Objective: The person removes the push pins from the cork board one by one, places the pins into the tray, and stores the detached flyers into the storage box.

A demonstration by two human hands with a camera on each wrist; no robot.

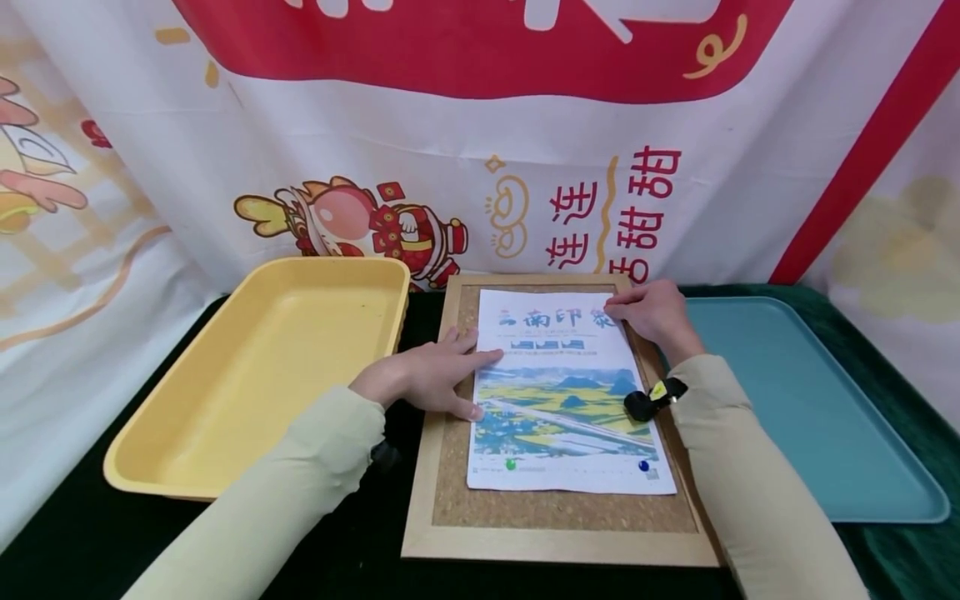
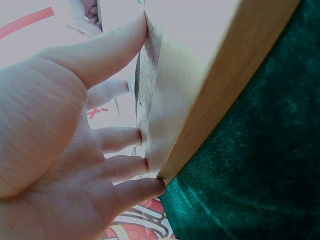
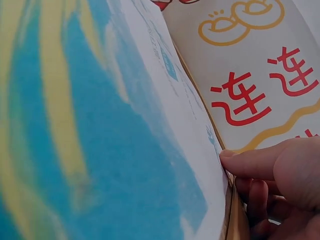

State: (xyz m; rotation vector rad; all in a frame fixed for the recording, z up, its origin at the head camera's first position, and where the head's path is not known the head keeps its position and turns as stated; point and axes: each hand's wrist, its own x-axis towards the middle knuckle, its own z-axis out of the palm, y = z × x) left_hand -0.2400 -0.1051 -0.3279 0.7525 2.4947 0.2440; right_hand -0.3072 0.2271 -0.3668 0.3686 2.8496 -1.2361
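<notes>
Both hands rest on a printed poster [image 1: 562, 392] that lies on a cork board [image 1: 555, 508] with a pale wooden frame. Left hand [image 1: 431, 375] lies flat, fingers straight and spread, pressing the poster's left edge about halfway up the board. Right hand [image 1: 651, 312] has its fingers bent, the fingertips [image 3: 235, 162] pressing the poster's top right corner by the board's frame. A green pin [image 1: 511, 464] and a blue pin [image 1: 642, 467] sit at the poster's lower corners. Bare cork shows below the poster. Left of the board, a yellow tray [image 1: 255, 375] stands just beside it; right of the board lies a teal tray [image 1: 810, 408]. All sit on a bench under dark green cloth [image 1: 900, 558], with a printed banner [image 1: 480, 167] close behind the board.
</notes>
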